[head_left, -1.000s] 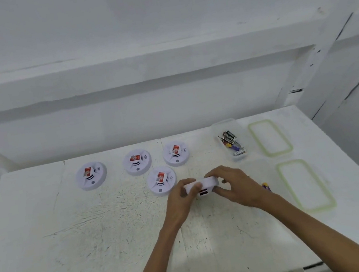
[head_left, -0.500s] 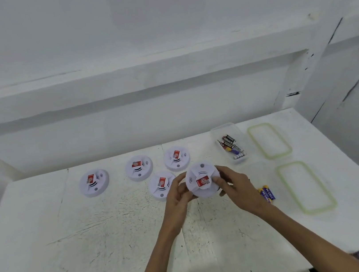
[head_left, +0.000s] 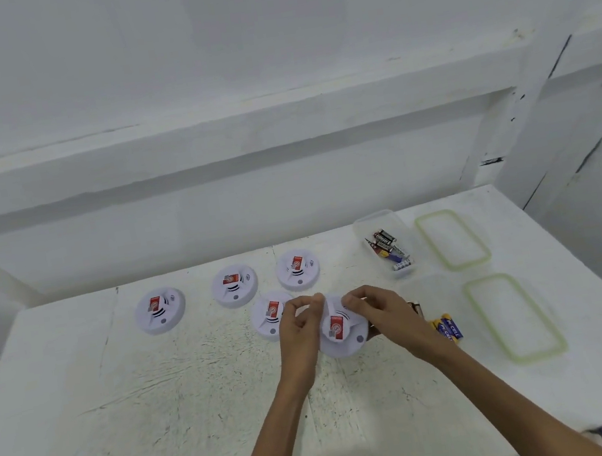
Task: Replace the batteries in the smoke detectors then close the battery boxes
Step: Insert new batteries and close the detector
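Fingers (head_left: 309,304) of the left hand (head_left: 299,329) curl and pinch the far rim of a white smoke detector (head_left: 342,333), while the right hand (head_left: 380,313) hooks its own curled fingers over the opposite rim. Half a second earlier the unit was held higher and farther out, its face tipped toward the camera. It now sits lower and nearer, its red-stickered face up at the middle of the tabletop (head_left: 162,404); whether it touches the surface cannot be told.

Bare tabletop stretches to the left and toward the near edge. Beyond the hands the space is tight. The nearest detector (head_left: 266,320) lies just beside the left hand and is partly hidden by it. The far-left detector (head_left: 160,309), the middle detector (head_left: 235,285) and the far-right detector (head_left: 298,269) line up behind it.

Toward the right edge stand a clear container (head_left: 376,218) holding mixed batteries (head_left: 388,248) and two green-rimmed lids, the far lid (head_left: 451,238) and the near lid (head_left: 513,315).

Blue-and-yellow loose batteries (head_left: 448,329) peek out from behind the right wrist. A dark object (head_left: 416,308) beside them is too hidden to identify.
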